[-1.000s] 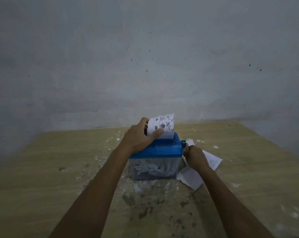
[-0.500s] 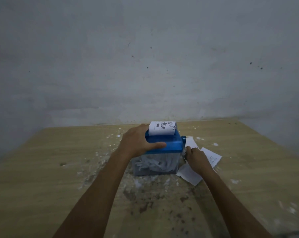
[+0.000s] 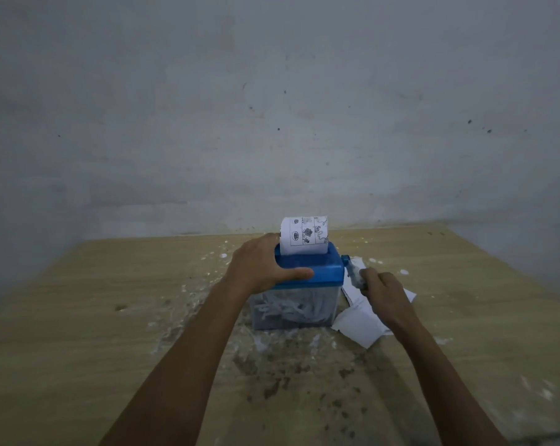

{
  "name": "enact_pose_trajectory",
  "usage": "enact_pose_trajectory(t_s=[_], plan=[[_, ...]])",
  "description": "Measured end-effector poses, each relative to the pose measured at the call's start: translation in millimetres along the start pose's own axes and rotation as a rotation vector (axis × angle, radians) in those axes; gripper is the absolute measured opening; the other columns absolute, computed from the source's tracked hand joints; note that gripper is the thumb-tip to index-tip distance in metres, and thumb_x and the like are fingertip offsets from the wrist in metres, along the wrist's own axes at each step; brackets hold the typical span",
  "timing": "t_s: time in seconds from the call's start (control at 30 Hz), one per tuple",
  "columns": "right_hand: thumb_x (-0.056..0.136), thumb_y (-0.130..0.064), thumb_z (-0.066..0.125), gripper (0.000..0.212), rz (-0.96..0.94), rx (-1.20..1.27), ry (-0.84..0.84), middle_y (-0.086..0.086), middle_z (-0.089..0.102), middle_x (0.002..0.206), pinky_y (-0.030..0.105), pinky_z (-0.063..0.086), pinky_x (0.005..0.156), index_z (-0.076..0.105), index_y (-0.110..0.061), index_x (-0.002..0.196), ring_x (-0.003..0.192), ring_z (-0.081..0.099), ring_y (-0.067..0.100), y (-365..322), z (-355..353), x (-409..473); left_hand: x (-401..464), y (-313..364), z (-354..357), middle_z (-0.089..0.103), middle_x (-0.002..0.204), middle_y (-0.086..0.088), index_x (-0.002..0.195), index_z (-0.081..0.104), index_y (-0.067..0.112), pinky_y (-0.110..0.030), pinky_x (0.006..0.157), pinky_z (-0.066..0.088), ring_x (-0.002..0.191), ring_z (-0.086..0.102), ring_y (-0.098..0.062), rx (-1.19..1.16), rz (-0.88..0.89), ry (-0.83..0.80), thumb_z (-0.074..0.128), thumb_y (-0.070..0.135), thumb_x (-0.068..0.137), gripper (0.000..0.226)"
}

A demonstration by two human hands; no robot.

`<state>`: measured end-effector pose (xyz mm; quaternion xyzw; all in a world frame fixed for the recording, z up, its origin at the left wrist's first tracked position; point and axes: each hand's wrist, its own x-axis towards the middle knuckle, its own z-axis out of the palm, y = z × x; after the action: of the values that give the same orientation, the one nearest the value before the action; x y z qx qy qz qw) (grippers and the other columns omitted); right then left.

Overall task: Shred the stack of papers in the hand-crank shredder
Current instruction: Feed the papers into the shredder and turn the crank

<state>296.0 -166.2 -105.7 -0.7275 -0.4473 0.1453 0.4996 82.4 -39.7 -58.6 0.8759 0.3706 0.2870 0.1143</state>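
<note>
Wooden and speckled with dark spots and white paper bits, the table (image 3: 79, 333) carries your two forearms forward to a hand-crank shredder (image 3: 307, 275) standing upright near its middle, its blue lid's long axis running left to right above a clear bin of white strips. Your left hand (image 3: 259, 268) clamps the lid, thumb curled along its near edge, while your right hand (image 3: 383, 292) curls its fingers around the crank handle (image 3: 352, 273) at the shredder's right end, above loose papers (image 3: 359, 326) lying beside it. A printed sheet (image 3: 304, 236) rises from the top slot, its upper end curling over, before the grey wall (image 3: 272, 107).
</note>
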Motion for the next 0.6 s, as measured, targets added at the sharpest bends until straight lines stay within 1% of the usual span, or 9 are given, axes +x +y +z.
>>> enact_pose_trajectory(t_s=[0.03, 0.07, 0.13, 0.2, 0.33, 0.4, 0.47, 0.53, 0.6], plan=[[0.094, -0.032, 0.040, 0.048, -0.013, 0.025, 0.017, 0.014, 0.054, 0.065, 0.033, 0.036, 0.059, 0.058, 0.008, 0.073, 0.060, 0.044, 0.021, -3, 0, 1, 0, 1, -1, 0.065, 0.124, 0.008, 0.130, 0.057, 0.031, -0.027, 0.075, 0.045, 0.092, 0.055, -0.010, -0.011, 0.000, 0.000, 0.069, 0.080, 0.066, 0.082], [0.092, -0.033, 0.039, 0.048, -0.038, 0.040, 0.034, 0.011, 0.049, 0.062, 0.032, 0.033, 0.057, 0.055, 0.005, 0.068, 0.059, 0.041, 0.020, -7, 0, 2, 0, 1, -1, 0.064, 0.125, 0.007, 0.131, 0.057, 0.030, -0.026, 0.075, 0.044, 0.092, 0.054, -0.010, -0.025, -0.002, 0.000, 0.070, 0.078, 0.067, 0.081], [0.090, -0.034, 0.039, 0.043, -0.068, 0.062, 0.070, 0.010, 0.044, 0.058, 0.030, 0.031, 0.056, 0.049, -0.005, 0.060, 0.056, 0.037, 0.020, -13, -1, 6, 0, 2, -3, 0.064, 0.126, 0.007, 0.133, 0.056, 0.029, -0.026, 0.075, 0.044, 0.093, 0.053, -0.010, -0.037, -0.007, -0.002, 0.071, 0.076, 0.068, 0.081], [0.082, -0.039, 0.037, 0.038, -0.067, 0.073, 0.098, 0.009, 0.042, 0.056, 0.031, 0.031, 0.056, 0.046, -0.012, 0.058, 0.055, 0.037, 0.020, -17, -1, 8, 1, 2, -3, 0.065, 0.124, 0.006, 0.130, 0.056, 0.028, -0.028, 0.076, 0.047, 0.093, 0.055, -0.012, -0.011, -0.008, -0.008, 0.070, 0.078, 0.068, 0.082], [0.075, -0.043, 0.038, 0.039, -0.086, 0.113, 0.105, 0.010, 0.037, 0.055, 0.032, 0.031, 0.056, 0.049, -0.009, 0.060, 0.056, 0.035, 0.020, -17, 2, 6, 1, 5, -5, 0.066, 0.121, 0.003, 0.128, 0.057, 0.024, -0.027, 0.074, 0.043, 0.088, 0.053, -0.013, 0.042, -0.001, -0.020, 0.070, 0.077, 0.068, 0.081], [0.076, -0.042, 0.038, 0.040, -0.101, 0.144, 0.107, 0.011, 0.036, 0.056, 0.030, 0.031, 0.055, 0.050, -0.007, 0.061, 0.056, 0.033, 0.020, -17, 3, 3, 1, 6, -5, 0.065, 0.122, 0.003, 0.128, 0.056, 0.024, -0.028, 0.075, 0.043, 0.089, 0.053, -0.013, 0.064, 0.009, -0.032, 0.069, 0.077, 0.069, 0.081], [0.079, -0.040, 0.038, 0.038, -0.115, 0.167, 0.115, 0.011, 0.034, 0.056, 0.027, 0.029, 0.054, 0.049, -0.008, 0.061, 0.056, 0.032, 0.019, -18, 3, 2, 1, 6, -5, 0.065, 0.123, 0.003, 0.129, 0.055, 0.024, -0.029, 0.078, 0.045, 0.094, 0.057, -0.016, 0.085, 0.013, -0.039, 0.067, 0.079, 0.069, 0.082], [0.081, -0.039, 0.040, 0.037, -0.114, 0.194, 0.138, 0.010, 0.033, 0.056, 0.029, 0.028, 0.054, 0.047, -0.010, 0.059, 0.055, 0.030, 0.019, -21, 5, 3, 1, 5, -4, 0.065, 0.122, 0.004, 0.128, 0.055, 0.024, -0.030, 0.080, 0.046, 0.098, 0.060, -0.018, 0.095, 0.007, -0.042, 0.066, 0.081, 0.069, 0.083], [0.087, -0.037, 0.044, 0.039, -0.107, 0.209, 0.178, 0.010, 0.035, 0.056, 0.031, 0.029, 0.054, 0.049, -0.009, 0.060, 0.054, 0.032, 0.018, -25, 5, 9, 1, 5, -4, 0.064, 0.119, 0.004, 0.126, 0.055, 0.023, -0.031, 0.080, 0.046, 0.097, 0.059, -0.018, 0.113, 0.008, -0.049, 0.066, 0.081, 0.069, 0.082]])
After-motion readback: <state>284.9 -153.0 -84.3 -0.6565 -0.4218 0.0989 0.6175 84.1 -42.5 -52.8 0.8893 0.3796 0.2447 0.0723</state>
